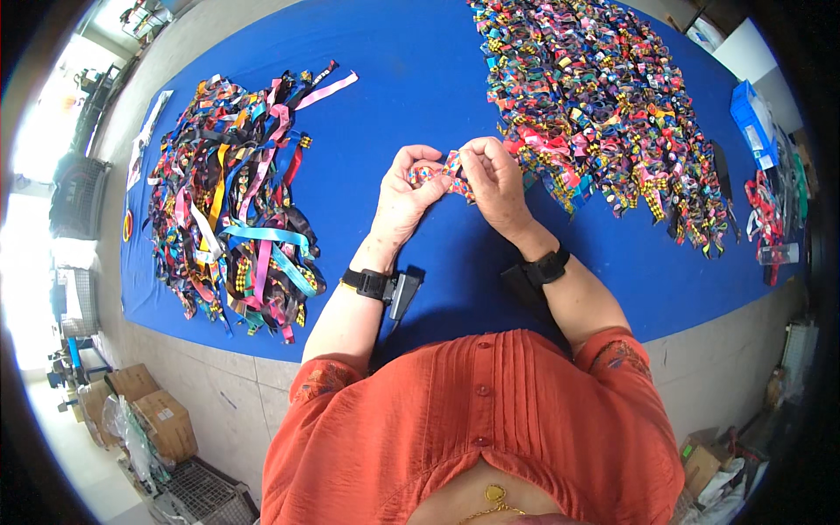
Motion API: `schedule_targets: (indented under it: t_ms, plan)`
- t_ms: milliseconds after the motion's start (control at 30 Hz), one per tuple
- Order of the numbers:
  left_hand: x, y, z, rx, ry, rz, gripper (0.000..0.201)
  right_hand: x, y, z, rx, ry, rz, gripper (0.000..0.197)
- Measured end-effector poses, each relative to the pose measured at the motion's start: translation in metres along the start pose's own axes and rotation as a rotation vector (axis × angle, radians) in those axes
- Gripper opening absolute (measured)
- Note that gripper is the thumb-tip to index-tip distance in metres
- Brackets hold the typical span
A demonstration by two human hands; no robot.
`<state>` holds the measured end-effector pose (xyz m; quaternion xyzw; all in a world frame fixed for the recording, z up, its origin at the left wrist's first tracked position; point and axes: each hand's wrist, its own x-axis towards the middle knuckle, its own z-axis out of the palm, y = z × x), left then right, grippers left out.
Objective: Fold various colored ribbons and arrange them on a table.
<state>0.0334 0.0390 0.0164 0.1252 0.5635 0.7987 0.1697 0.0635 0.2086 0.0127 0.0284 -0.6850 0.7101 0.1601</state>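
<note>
Both my hands meet over the middle of the blue-covered table (394, 96), working on one short multicoloured ribbon (455, 169). My left hand (409, 188) is closed, thumb and fingers pinching the ribbon's looped left part. Just beside it, my right hand (494, 179) pinches the ribbon's other side between thumb and fingertips. The ribbon looks crossed or folded where the fingertips come together; its exact fold is partly hidden. A loose heap of long ribbon strips (236, 201) lies to the left. Close to my right hand are dense rows of looped ribbon pieces (604, 105).
A blue plastic bin (752, 122) stands at the table's right edge, with a red patterned bundle (766, 214) near it. Cardboard boxes (162, 420) and a wire basket (197, 494) sit on the floor at lower left. More boxes (704, 464) are at lower right.
</note>
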Motion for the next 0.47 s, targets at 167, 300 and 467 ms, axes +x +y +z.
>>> schedule_targets:
  t_ms: [167,300,467]
  plan:
    - [0.002,0.005,0.001,-0.033,0.04,-0.014,0.053,0.005,-0.004,-0.006,-0.012,-0.015,0.077,0.013]
    - [0.003,0.009,-0.007,-0.104,0.045,-0.018,0.057,0.009,-0.006,-0.009,0.04,-0.097,0.149,0.014]
    - [0.003,0.006,-0.01,-0.066,0.011,-0.061,0.059,0.006,-0.004,-0.011,0.12,-0.222,0.262,0.016]
